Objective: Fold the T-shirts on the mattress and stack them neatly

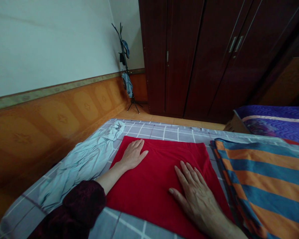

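- Red cloth (149, 186): spread flat at lower centre of the frame, on a grey sheet (131, 220) with white grid lines; shallow creases near its upper right part.
- Left hand (133, 154): open, palm down, resting on the upper left part of the cloth; fingers together, thumb apart. Dark sleeve (83, 205) on this arm, lower left.
- Right hand (195, 191): open, palm down on the right part of the cloth; fingers slightly spread, thumb out to the left. Neither hand grips anything.
- Pale blue cloth (87, 159): rumpled, left of the red one, on the same sheet.
- Striped fabric (266, 176), orange and blue: folded, at lower right, just beside the red cloth.
- Purple cover (276, 119): right edge of the frame, beyond the striped fabric.
- Coat stand (124, 59): upper centre-left, in the corner, with items hung on it.
- Dark red wardrobe (184, 56): upper centre to upper right, doors closed.
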A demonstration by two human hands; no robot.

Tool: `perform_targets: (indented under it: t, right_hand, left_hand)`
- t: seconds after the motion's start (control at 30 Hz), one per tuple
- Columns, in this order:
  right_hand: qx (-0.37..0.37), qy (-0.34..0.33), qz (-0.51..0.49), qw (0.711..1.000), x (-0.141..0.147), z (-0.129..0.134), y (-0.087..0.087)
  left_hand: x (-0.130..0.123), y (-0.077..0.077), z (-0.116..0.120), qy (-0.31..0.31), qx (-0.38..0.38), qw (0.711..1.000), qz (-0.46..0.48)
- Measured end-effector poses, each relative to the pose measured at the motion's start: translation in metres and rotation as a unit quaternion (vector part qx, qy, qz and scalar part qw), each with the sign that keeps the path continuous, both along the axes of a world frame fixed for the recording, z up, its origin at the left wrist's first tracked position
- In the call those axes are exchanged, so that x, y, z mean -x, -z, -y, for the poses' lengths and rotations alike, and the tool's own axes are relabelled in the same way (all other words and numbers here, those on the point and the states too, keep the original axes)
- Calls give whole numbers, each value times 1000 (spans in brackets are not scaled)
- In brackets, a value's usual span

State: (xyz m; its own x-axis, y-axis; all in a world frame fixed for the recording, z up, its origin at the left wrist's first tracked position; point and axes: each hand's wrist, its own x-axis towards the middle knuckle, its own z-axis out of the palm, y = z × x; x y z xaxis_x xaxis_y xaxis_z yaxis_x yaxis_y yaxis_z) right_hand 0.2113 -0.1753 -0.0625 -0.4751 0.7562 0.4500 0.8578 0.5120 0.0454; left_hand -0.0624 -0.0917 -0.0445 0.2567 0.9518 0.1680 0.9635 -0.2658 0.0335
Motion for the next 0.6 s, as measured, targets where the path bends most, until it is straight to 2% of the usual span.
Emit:
perform_targets:
  t: [0.17,0.27,0.43,0.6]
  right_hand:
    - [-16,-13,-4,1000,-3,0,2]
    - [-21,-11,-9,1000,-2,0,5]
    - [-8,-4,-11,1000,-1,-1,6]
    - [6,-6,-12,1000,-2,-1,5]
  left_hand:
    - [0,-3,3,-11,-18,1000,17]
    - [-1,-6,6,7,-39,999,22]
    - [2,-6,7,35,28,999,25]
    - [19,-5,10,67,70,995,12]
